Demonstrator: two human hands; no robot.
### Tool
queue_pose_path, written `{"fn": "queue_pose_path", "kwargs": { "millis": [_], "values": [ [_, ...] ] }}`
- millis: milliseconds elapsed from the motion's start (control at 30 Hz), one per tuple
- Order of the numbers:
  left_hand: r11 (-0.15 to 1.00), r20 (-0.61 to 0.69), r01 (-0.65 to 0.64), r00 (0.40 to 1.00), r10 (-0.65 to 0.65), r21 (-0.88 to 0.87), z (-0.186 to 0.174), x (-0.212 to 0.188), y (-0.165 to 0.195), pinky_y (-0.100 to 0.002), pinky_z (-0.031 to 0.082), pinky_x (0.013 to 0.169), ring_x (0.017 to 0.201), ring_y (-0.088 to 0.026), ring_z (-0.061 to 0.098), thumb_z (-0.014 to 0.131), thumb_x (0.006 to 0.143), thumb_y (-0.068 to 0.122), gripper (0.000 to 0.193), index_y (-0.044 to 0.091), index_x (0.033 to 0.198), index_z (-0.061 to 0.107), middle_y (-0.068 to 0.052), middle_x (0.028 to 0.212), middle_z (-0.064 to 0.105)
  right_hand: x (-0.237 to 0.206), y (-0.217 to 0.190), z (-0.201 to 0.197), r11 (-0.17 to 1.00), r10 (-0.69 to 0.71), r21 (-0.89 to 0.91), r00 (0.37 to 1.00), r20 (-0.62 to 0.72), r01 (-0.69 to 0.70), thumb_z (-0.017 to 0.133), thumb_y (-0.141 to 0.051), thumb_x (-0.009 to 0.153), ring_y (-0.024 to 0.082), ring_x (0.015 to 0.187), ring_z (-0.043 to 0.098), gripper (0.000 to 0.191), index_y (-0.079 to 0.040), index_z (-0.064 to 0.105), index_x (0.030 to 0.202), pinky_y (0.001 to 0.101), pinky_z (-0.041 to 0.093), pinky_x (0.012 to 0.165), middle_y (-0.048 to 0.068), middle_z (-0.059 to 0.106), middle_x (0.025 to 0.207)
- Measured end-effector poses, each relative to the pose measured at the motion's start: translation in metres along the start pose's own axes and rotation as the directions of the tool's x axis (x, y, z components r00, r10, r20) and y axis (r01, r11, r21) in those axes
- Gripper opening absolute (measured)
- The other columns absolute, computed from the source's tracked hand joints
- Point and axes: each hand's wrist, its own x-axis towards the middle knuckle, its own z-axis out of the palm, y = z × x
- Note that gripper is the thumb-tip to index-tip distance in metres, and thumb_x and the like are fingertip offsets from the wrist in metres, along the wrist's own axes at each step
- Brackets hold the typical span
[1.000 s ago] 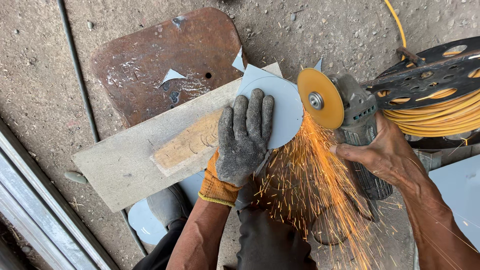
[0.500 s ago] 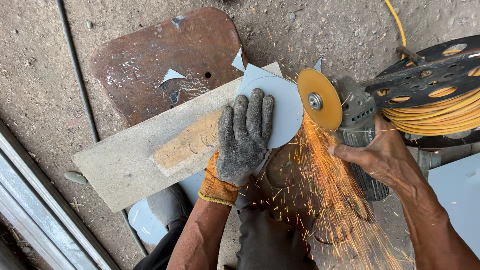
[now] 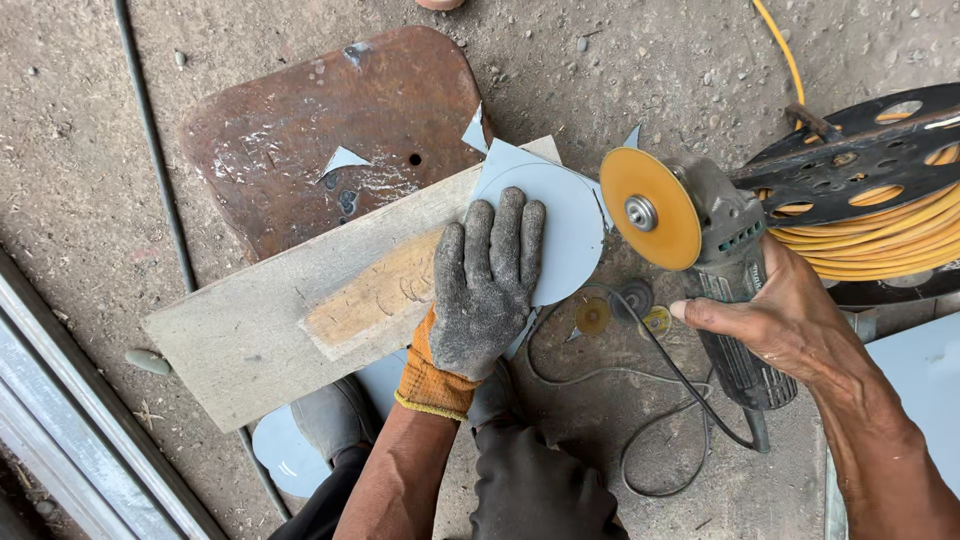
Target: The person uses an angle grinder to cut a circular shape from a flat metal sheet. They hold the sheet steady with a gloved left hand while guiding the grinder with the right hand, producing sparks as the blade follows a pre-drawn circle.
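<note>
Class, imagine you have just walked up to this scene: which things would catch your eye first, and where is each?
The yellow disc of the grinder stands out right of centre, gripped by the bare right hand. At centre, the gloved left hand presses a pale blue sheet onto a plank. A reel of yellow cable sits at the right edge, and a rusty plate lies on the ground above.

Single head view, steeply downward, close over plank (image 3: 300,320) and ground (image 3: 80,130).
</note>
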Motion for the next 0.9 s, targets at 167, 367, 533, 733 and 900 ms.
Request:
{"fn": "queue_pose_path", "kwargs": {
  "millis": [167,367,533,733,900],
  "values": [
    [1.0,0.019,0.0,1.0,0.0,0.007,0.0,-0.001,0.0,-0.052,0.047,0.112,0.133,-0.036,0.058,0.057,0.106,0.017,0.047,0.003,0.151,0.052,-0.02,0.149,0.056,0.008,0.007,0.0,0.998,0.055,-0.043,0.998,0.018,-0.055,0.084,-0.037,0.047,0.034,0.128,0.06,0.107,0.001,0.053,0.143,0.0487,0.041,0.114,0.02,0.066,0.131],
    [1.0,0.019,0.0,1.0,0.001,-0.026,0.001,0.0,-0.001,-0.053,0.049,0.109,0.13,-0.038,0.059,0.058,0.104,0.018,0.049,0.002,0.15,0.053,-0.021,0.148,0.055,0.017,0.016,-0.002,0.991,-0.014,-0.131,1.0,0.025,0.018,0.087,-0.043,0.049,0.043,0.139,0.047,0.12,0.013,0.043,0.145,0.0543,0.034,0.117,0.034,0.051,0.142],
    [0.999,-0.004,-0.003,1.0,0.003,-0.051,0.0,0.0,-0.002,-0.053,0.049,0.11,0.132,-0.038,0.058,0.058,0.106,0.017,0.048,0.001,0.15,0.053,-0.022,0.149,0.054,0.018,0.016,-0.001,0.99,0.037,-0.14,0.999,0.021,-0.034,0.086,-0.046,0.046,0.044,0.137,0.049,0.123,0.015,0.043,0.144,0.0559,0.035,0.117,0.035,0.053,0.14],
    [0.999,-0.008,0.002,1.0,-0.003,-0.044,0.001,-0.002,-0.001,-0.053,0.048,0.111,0.133,-0.039,0.057,0.059,0.105,0.017,0.049,0.001,0.15,0.052,-0.022,0.15,0.054,0.021,0.015,0.0,0.99,0.049,-0.131,0.999,0.021,-0.046,0.086,-0.046,0.045,0.044,0.133,0.053,0.12,0.011,0.047,0.143,0.0573,0.037,0.115,0.033,0.057,0.136],
    [1.0,0.005,-0.012,1.0,0.012,-0.005,0.0,-0.002,-0.002,-0.053,0.047,0.112,0.133,-0.038,0.057,0.058,0.106,0.017,0.048,0.001,0.151,0.052,-0.021,0.15,0.054,0.022,0.015,0.0,0.991,-0.023,-0.133,1.0,0.012,0.025,0.088,-0.044,0.047,0.042,0.131,0.055,0.116,0.012,0.049,0.141,0.0558,0.037,0.116,0.032,0.06,0.135]
  ]
}}
